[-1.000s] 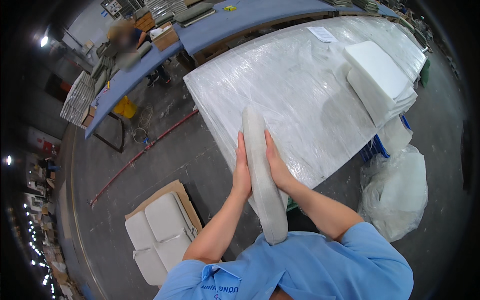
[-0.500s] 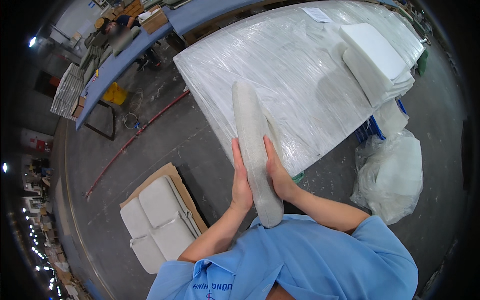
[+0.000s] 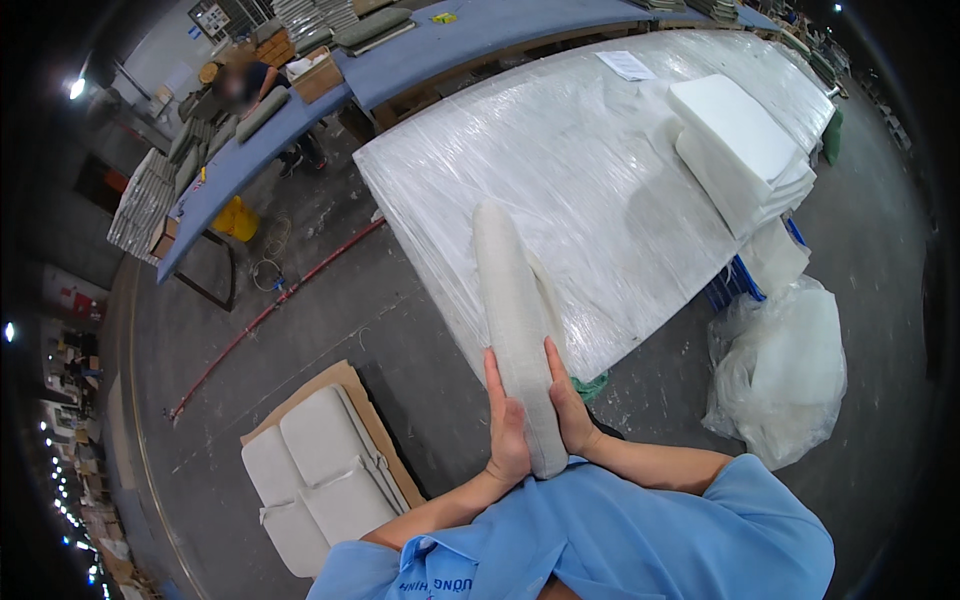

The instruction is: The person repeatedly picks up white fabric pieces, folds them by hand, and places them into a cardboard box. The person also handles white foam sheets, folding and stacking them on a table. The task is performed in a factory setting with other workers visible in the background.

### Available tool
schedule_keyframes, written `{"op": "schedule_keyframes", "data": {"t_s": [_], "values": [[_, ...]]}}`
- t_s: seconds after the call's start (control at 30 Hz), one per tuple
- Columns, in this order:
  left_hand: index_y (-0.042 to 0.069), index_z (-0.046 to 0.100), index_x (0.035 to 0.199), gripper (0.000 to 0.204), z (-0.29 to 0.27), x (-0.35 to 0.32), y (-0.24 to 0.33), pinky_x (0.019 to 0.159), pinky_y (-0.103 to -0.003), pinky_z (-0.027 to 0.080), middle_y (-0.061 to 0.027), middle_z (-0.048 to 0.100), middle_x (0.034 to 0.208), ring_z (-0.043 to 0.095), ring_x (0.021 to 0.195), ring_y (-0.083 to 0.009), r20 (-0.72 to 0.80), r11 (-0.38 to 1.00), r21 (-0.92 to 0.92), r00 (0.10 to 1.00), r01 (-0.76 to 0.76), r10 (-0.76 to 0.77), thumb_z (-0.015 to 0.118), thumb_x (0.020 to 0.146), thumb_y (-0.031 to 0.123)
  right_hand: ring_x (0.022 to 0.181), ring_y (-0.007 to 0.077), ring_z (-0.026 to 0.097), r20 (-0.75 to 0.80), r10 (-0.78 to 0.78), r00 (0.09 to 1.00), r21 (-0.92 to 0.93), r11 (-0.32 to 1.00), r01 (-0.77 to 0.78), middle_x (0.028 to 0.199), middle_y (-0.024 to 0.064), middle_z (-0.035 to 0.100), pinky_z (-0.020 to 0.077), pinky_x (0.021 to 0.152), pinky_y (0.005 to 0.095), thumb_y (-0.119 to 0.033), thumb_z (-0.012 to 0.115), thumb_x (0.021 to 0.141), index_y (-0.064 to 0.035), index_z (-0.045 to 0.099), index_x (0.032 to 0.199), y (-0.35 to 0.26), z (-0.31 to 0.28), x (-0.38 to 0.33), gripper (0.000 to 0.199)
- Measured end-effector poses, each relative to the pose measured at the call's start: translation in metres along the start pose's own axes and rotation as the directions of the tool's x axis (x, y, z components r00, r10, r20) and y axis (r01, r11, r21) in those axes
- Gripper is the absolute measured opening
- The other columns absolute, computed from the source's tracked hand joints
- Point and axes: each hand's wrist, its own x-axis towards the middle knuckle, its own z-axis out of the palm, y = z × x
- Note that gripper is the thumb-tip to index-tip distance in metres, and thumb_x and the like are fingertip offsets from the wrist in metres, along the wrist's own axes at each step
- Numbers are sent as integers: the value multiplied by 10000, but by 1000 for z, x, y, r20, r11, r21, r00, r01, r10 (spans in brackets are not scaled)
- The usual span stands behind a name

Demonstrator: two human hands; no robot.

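A light grey fabric-covered cushion (image 3: pixel 513 300) stands on edge between my palms, its near end against my blue shirt. My left hand (image 3: pixel 507 425) presses flat on its left side, fingers pointing forward. On the opposite side, my right hand (image 3: pixel 570 405) presses with its palm, so the cushion is squeezed between both. The far end of the cushion reaches over the large table wrapped in clear plastic film (image 3: pixel 600 180). Its right face is mostly hidden from this angle.
Pale cushions (image 3: pixel 325 450) lie stacked on cardboard at the lower left. White foam sheets (image 3: pixel 735 130) rest on the wrapped surface. Right of it sits a plastic bag of white material (image 3: pixel 785 370). A red pipe (image 3: pixel 280 305) crosses the floor. A person works behind the blue table (image 3: pixel 240 160).
Both hands have slid along the cushion toward its near end, close to my body. The view has tilted up a little, so the scene sits lower.
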Motion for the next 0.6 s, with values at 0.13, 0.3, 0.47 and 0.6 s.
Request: {"op": "schedule_keyframes", "data": {"t_s": [0.13,0.3,0.47,0.6], "values": [[59,-55,1659,993,11,5,3,1252,-404,194,-165,60,1720,193,1556,-289,-35,1000,1,999,-2,2,430,1027,651,1601,342,27,-13,-9,1000,55,998,9,1718,240,63,27,1285,404,-580,281,1085,70,76,1627,8,-5,-1,871],[45,-54,1656,1006,5,0,-2,1255,-399,179,-161,67,1720,171,1561,-275,-27,999,-40,1000,-14,13,437,1025,654,1603,335,19,19,16,1000,-6,1000,-16,1719,236,63,24,1285,402,-518,274,1102,70,84,1627,-2,-12,2,811],[62,-13,1663,926,2,17,-12,1259,-392,175,-148,71,1724,168,1566,-271,-25,997,-58,999,44,-46,387,1050,630,1605,326,10,21,-53,998,-136,989,55,1722,226,57,16,1287,402,-514,245,1116,56,90,1631,-24,-19,51,784],[109,38,1676,783,2,71,-10,1262,-385,185,-109,99,1728,179,1563,-261,4,978,-171,993,119,-120,281,1102,583,1607,314,11,-25,-75,997,-79,994,73,1725,213,64,18,1288,394,-545,231,1113,39,88,1636,-25,-34,118,797]]}}
